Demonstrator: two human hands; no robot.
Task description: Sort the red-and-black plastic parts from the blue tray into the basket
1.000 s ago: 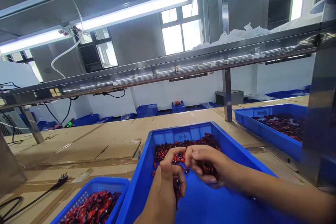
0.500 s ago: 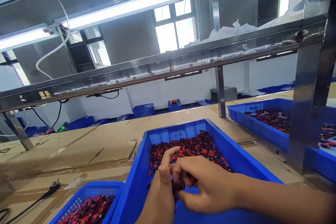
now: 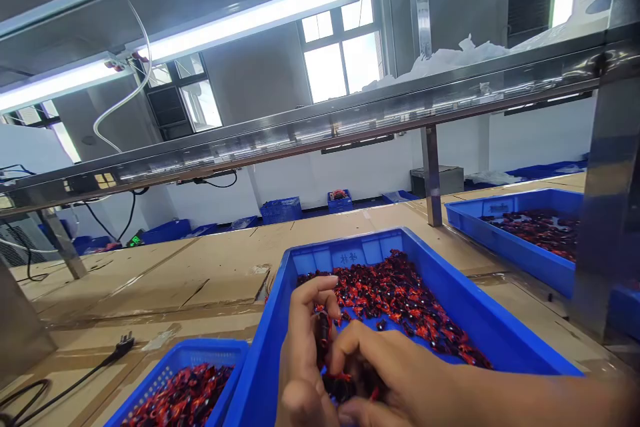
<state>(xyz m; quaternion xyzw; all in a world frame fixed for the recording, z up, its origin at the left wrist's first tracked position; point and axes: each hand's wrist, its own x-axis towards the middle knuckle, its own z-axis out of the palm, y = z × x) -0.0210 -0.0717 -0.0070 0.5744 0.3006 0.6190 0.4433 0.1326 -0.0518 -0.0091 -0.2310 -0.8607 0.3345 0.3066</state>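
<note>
My left hand (image 3: 303, 340) is cupped over the near part of a large blue tray (image 3: 450, 280), its fingers curled around several small, shiny red-and-black pieces (image 3: 324, 337). Against its palm, my right hand (image 3: 395, 367) has its thumb and bent fingers closed on more of these pieces, partly hidden and blurred. Their exact kind cannot be made out. Beyond both hands, a heap of loose red-and-black pieces (image 3: 400, 290) covers the far and right parts of the tray floor.
At left, a smaller blue basket (image 3: 170, 363) holds similar pieces. Another blue tray (image 3: 505, 240) lies right, behind a metal post (image 3: 603, 213). A black plug with its cable (image 3: 123, 345) rests on the cardboard-covered table (image 3: 200, 280). A metal shelf beam (image 3: 280, 137) crosses above.
The view has shifted, moving the scene slightly right. Both hands are lower in the picture, the left fingers curl more, and pieces now show within its grasp.
</note>
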